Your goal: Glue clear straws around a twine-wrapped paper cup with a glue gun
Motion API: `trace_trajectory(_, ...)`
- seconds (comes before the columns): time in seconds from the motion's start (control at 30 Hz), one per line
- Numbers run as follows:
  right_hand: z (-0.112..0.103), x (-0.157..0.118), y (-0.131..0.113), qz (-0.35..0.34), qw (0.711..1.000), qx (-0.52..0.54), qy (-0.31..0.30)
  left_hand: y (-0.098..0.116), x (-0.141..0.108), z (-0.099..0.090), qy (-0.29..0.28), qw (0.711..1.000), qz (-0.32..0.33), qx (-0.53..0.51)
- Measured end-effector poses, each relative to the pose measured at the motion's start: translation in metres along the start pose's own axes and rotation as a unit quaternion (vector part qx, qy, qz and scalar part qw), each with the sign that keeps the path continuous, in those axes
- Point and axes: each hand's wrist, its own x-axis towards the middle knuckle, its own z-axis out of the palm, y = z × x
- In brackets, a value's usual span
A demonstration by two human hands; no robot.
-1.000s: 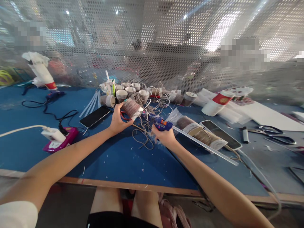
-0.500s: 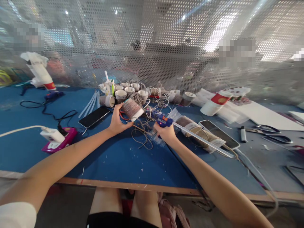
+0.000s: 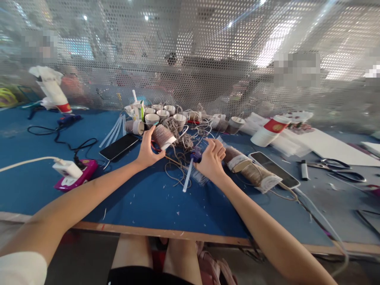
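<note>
My left hand (image 3: 150, 148) holds a small cup wrapped in brown twine (image 3: 163, 137) between thumb and fingers, its white end tilted down to the right. To the right, my right hand (image 3: 211, 158) is closed around the blue glue gun (image 3: 196, 154), whose handle is mostly hidden by the hand. A clear glue stick (image 3: 187, 176) juts from the gun towards the front edge. Behind the held cup lies a tangle of grey-brown twine (image 3: 185, 140). Several twine-wrapped cups (image 3: 152, 118) stand at the back.
A black phone (image 3: 118, 146) and a purple power socket (image 3: 89, 170) lie at left. On the right are stacked wrapped cups (image 3: 252, 170), another phone (image 3: 276, 170), white paper cups (image 3: 268, 132), scissors (image 3: 335, 163) and a cable. A perforated metal screen (image 3: 190, 51) stands behind the table.
The glue gun has turned, so its glue stick now points towards the front edge instead of to the right. My right hand has rotated with fingers raised. The held cup has shifted slightly left.
</note>
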Motion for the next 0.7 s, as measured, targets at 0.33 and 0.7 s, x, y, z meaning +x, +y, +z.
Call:
trace_trajectory(0.33,-0.029,-0.015,-0.029,-0.249,0.925,0.265,-0.114,0.001,0.001,-0.002,-0.033,0.999,-0.006,-0.002)
trace_trajectory(0.7,-0.024,-0.010,-0.027,-0.148,0.945,0.270,-0.115,0.004,0.002,-0.005,-0.031,0.999,0.026,-0.017)
